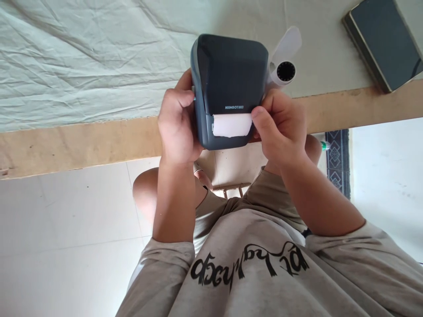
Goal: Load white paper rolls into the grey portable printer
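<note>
A dark grey label printer (231, 75) is held over the table's front edge, its slot facing me. A strip of white label paper (231, 125) sticks out of the slot. My left hand (176, 125) is wrapped round the printer's left side. My right hand (280, 127) grips the right side, its thumb pressed on the right end of the paper strip. A white paper roll (284, 70) with a black core lies on the table just right of the printer.
The table wears a wrinkled pale cloth (82, 61) with a bare wooden front edge (82, 145). A dark flat device (385, 42) lies at the far right. Below are my knees, white floor tiles and a patterned mat (337, 158).
</note>
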{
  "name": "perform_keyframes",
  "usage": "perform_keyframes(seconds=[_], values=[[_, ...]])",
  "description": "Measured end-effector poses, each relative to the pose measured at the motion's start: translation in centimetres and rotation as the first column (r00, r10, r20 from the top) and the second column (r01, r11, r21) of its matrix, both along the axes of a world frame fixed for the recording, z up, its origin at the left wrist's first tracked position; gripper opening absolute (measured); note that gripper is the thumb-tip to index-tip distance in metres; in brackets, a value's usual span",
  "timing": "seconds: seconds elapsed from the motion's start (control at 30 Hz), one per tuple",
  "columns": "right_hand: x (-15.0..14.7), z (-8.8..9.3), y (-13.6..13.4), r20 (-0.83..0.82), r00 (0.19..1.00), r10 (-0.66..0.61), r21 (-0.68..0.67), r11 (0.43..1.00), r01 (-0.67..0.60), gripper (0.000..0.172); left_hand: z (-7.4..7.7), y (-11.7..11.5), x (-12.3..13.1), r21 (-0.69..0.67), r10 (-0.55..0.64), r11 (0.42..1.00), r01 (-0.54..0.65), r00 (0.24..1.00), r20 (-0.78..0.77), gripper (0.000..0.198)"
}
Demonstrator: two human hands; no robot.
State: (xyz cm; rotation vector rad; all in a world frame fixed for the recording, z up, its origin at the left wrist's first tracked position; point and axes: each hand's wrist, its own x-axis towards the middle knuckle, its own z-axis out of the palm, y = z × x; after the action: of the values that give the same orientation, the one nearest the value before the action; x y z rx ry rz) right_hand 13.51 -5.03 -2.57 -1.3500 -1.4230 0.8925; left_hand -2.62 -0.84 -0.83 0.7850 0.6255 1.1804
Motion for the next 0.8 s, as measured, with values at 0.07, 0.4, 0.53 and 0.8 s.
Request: perform_keyframes(seconds=[0.07, 0.4, 0.53, 0.8], values=[[0.1, 0.0, 0.0, 0.004, 1.000, 0.008, 0.012, 1.000, -0.008, 0.046, -0.4, 0.2, 0.0, 0.013, 0.011, 1.000, -0.012, 1.000, 0.005, 0.022], [0.4, -0.4, 0.3, -0.062, 0.996, 0.068, -0.004, 0.998, -0.068, 0.051, 0.1, -0.1, 0.3, 0.009, 0.033, 0.999, -0.033, 0.999, 0.010, 0.021], [0.6, 0.0, 0.5, -0.099, 0.994, 0.045, -0.095, 0.994, -0.054, 0.051, 0.0, 0.0, 0.5, 0.034, 0.036, 0.999, -0.039, 0.995, 0.096, 0.017], [-0.4, 4.1, 1.0, -0.147, 0.989, -0.022, 0.152, 0.987, 0.045, 0.040, -0.5, -0.1, 0.0, 0.019, 0.004, 1.000, -0.003, 0.998, -0.067, 0.012]])
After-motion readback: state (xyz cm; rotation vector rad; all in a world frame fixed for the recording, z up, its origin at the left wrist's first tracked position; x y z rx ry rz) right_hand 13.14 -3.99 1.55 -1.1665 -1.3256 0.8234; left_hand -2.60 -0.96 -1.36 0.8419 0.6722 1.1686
